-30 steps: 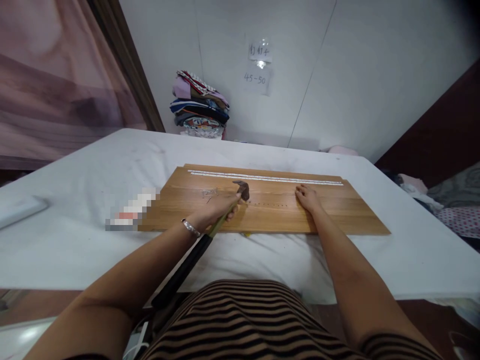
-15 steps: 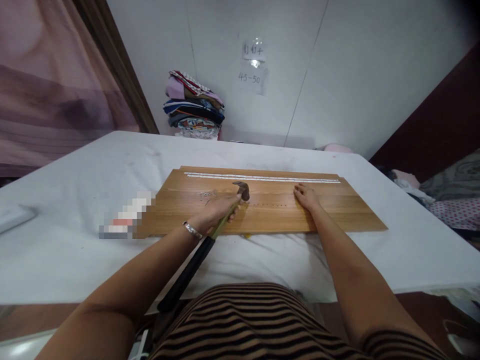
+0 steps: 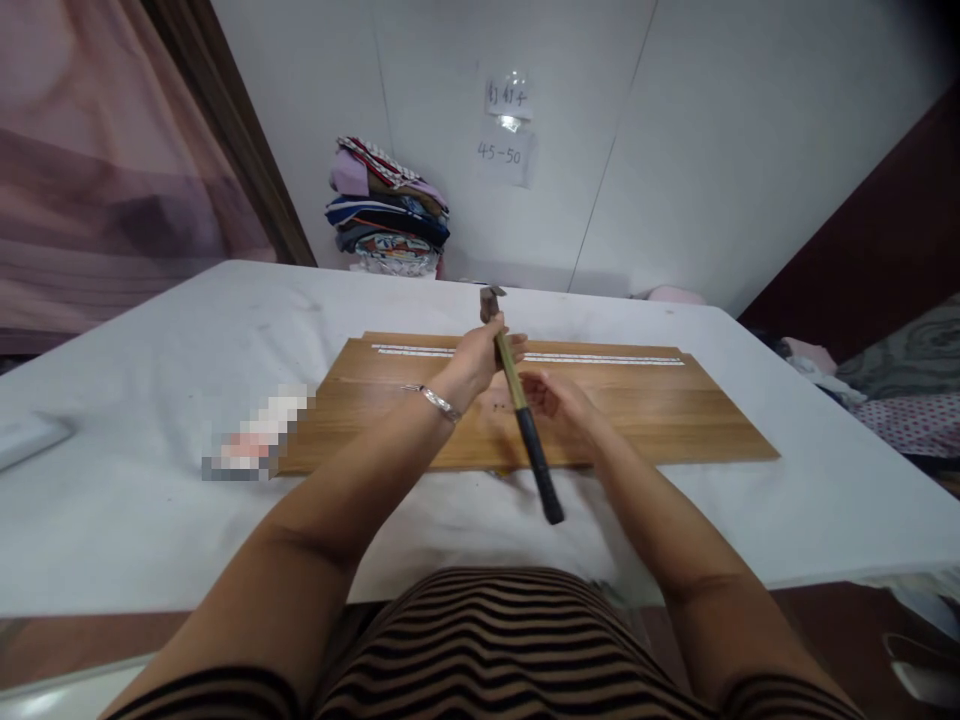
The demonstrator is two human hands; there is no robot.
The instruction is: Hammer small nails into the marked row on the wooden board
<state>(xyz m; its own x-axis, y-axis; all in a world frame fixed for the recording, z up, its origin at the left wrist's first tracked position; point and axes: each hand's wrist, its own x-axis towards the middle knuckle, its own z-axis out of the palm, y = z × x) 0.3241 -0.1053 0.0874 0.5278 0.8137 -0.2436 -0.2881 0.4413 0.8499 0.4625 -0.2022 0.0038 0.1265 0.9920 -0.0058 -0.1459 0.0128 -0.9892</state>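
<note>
My left hand [image 3: 478, 357], with a silver bracelet at its wrist, grips a claw hammer [image 3: 511, 372] close to its metal head, over the wooden board [image 3: 675, 420]. The hammer's black grip points down toward me and to the right. My right hand [image 3: 559, 394] is just right of the handle, fingers loosely curled and apart, apparently not touching it. A few small dark nails [image 3: 499, 406] show in the board between my hands; the rest of their row is hidden. Loose nails [image 3: 409, 387] lie left of them, partly behind my left wrist.
Two white measuring strips [image 3: 600, 359] run along the board's far side. A white-covered table [image 3: 165, 350] carries the board. Folded clothes [image 3: 390, 215] are stacked at the back against the wall. A blurred-out patch [image 3: 259, 435] covers something at the board's left end.
My left hand has lifted the hammer up and right, swinging its grip from lower left to lower right. My right hand has come off the board's right part and moved left toward the handle.
</note>
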